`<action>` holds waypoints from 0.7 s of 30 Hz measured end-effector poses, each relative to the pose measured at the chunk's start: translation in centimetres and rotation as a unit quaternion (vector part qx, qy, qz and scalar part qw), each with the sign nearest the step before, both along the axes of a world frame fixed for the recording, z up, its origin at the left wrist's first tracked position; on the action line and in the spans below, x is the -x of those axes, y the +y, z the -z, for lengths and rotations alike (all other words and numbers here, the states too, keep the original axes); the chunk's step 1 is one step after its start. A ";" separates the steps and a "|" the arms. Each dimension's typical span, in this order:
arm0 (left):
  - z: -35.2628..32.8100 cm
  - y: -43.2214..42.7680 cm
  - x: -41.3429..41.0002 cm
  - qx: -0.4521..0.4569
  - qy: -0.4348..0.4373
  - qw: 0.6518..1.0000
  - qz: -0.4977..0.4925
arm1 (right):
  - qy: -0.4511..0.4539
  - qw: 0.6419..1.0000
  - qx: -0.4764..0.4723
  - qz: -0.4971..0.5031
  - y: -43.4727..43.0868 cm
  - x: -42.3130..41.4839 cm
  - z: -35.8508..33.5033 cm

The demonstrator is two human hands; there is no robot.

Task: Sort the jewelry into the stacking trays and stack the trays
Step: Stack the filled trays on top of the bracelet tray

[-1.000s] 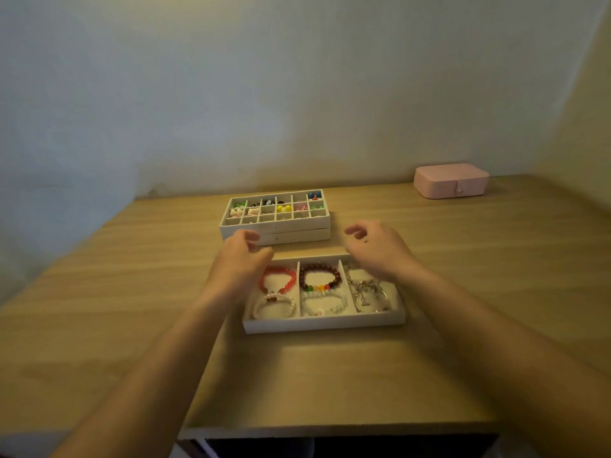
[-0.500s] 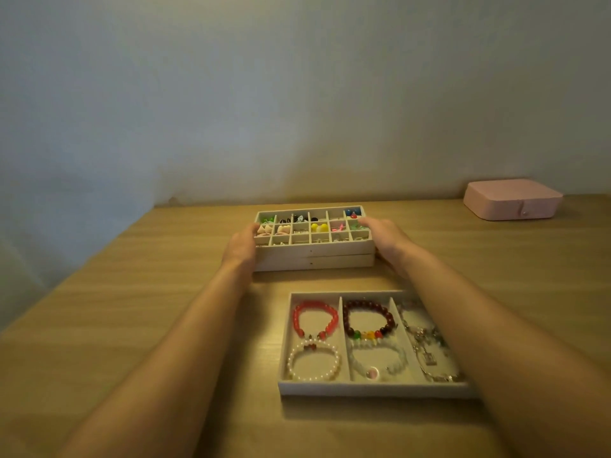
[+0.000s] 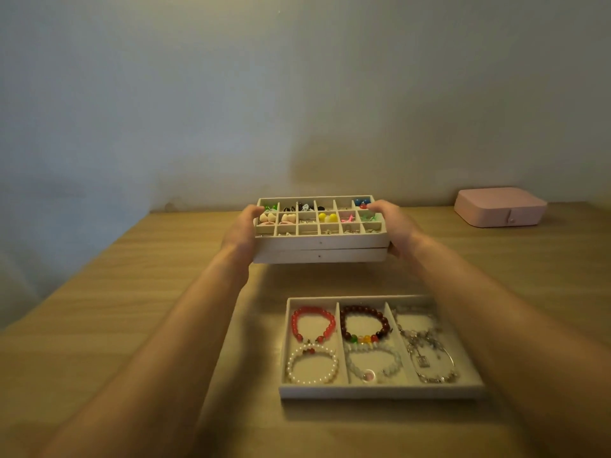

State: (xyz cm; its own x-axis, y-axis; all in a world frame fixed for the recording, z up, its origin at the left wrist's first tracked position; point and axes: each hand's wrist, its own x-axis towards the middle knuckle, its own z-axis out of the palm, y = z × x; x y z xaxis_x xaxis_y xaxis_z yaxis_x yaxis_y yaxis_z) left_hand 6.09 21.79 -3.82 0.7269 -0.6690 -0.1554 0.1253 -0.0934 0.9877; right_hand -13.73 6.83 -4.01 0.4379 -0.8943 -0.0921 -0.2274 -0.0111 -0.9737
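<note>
Two white trays are stacked together (image 3: pixel 320 248); the top one has several small compartments with colourful earrings and beads. The stack hangs a little above the table. My left hand (image 3: pixel 240 231) grips its left end and my right hand (image 3: pixel 395 226) grips its right end, thumbs over the top rim. Nearer to me lies a white three-compartment tray (image 3: pixel 380 391) on the table, holding a red bracelet (image 3: pixel 312 323), a dark red bracelet (image 3: pixel 363 322), two pale bead bracelets and silver chains (image 3: pixel 426 355).
The wooden table (image 3: pixel 132 325) runs back to a plain wall. A closed pink jewelry box (image 3: pixel 501 206) sits at the far right by the wall. My forearms reach over the table on both sides of the near tray.
My hands moved from above the bracelet tray to the far stacked trays, took hold of both ends and lifted the stack off the table. The camera view shifted left and closer.
</note>
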 end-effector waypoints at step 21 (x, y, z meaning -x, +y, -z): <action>1.0 13.5 13.5 -0.022 0.012 0.999 0.030 | -0.023 0.999 -0.021 -0.023 14.2 16.9 0.0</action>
